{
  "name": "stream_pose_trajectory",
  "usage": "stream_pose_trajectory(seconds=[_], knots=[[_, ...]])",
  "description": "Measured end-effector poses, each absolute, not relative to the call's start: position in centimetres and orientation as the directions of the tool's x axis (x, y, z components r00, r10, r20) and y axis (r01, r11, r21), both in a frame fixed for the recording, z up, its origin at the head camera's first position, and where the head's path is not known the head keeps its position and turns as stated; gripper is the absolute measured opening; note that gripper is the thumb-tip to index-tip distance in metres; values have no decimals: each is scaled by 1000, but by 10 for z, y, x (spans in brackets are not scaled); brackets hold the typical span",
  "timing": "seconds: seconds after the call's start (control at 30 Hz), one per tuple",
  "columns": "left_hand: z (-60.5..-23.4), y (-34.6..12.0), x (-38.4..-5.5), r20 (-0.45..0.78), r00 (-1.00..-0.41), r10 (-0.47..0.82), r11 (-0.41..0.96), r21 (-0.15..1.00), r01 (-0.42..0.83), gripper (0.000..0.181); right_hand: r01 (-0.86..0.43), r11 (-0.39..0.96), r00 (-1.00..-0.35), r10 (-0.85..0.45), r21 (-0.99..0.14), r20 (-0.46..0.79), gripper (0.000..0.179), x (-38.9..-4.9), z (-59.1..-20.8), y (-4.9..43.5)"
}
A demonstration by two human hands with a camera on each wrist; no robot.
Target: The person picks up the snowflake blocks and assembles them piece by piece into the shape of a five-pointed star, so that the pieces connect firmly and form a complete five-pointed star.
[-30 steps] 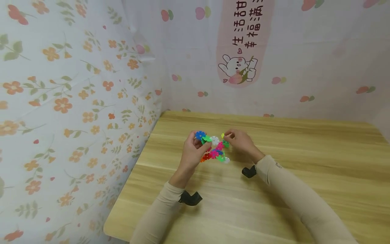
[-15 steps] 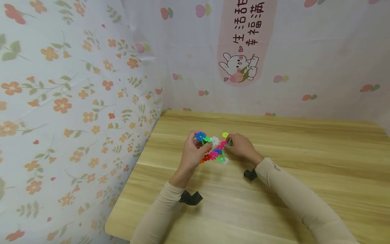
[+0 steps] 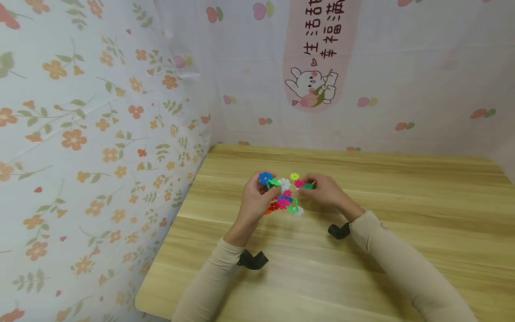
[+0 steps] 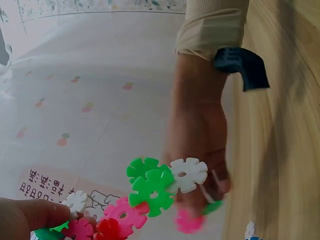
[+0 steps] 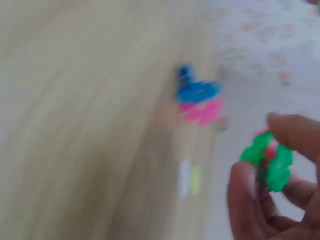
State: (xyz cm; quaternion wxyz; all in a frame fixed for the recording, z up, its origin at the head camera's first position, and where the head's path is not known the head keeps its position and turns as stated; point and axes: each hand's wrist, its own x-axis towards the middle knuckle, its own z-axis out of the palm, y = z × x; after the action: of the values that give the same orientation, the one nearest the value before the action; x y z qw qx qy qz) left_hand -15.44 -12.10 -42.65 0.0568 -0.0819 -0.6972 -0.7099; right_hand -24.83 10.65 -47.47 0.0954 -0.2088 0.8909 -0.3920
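Observation:
In the head view my left hand (image 3: 255,197) pinches a cluster of joined plastic snowflake discs, among them a blue disc (image 3: 265,178). The left wrist view shows more of these pieces: a green disc (image 4: 152,193), a white disc (image 4: 189,175) and a pink disc (image 4: 123,215). My right hand (image 3: 323,191), just right of the cluster, holds a small piece made of a pink disc (image 3: 299,183) and a green disc (image 3: 308,185). In the right wrist view thumb and fingers pinch that green disc (image 5: 279,172). A small gap separates this piece from the cluster.
A yellow disc (image 3: 294,176) shows just behind the hands. Blurred blue discs (image 5: 197,92) appear over the wooden table (image 3: 402,214) in the right wrist view. Black wrist mounts (image 3: 252,259) sit at both cuffs. Patterned cloth (image 3: 249,80) hangs behind and at the left.
My right hand has moved from beside the yellow disc to the pink and green discs, then drawn them rightward, away from the cluster. The left hand has stayed nearly still.

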Motion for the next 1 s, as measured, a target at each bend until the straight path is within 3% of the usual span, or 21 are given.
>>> stream_pose_trajectory(seconds=[0.07,0.2,0.33,0.5,0.7,1.0], knots=[[-426,-120,-155,194,-981,26,-19,981,194,30,-218,473,-899,-437,-854,-13,33,-243,-465,108],[-425,-119,-157,197,-980,11,-24,980,197,27,-92,198,-900,-436,-976,-3,42,-231,-445,110],[-423,-118,-157,199,-980,4,-39,979,199,27,-36,-70,-893,-445,-997,63,33,-221,-432,108],[-421,-115,-156,212,-977,11,-68,975,211,27,-6,-354,-870,-459,-935,179,15,-210,-421,101],[-420,-111,-155,228,-973,33,-91,970,225,26,-25,-459,-875,-420,-888,242,12,-201,-418,95],[-422,-108,-152,254,-966,43,-87,964,250,25,-42,-469,-863,-429,-882,269,12,-195,-421,93]])
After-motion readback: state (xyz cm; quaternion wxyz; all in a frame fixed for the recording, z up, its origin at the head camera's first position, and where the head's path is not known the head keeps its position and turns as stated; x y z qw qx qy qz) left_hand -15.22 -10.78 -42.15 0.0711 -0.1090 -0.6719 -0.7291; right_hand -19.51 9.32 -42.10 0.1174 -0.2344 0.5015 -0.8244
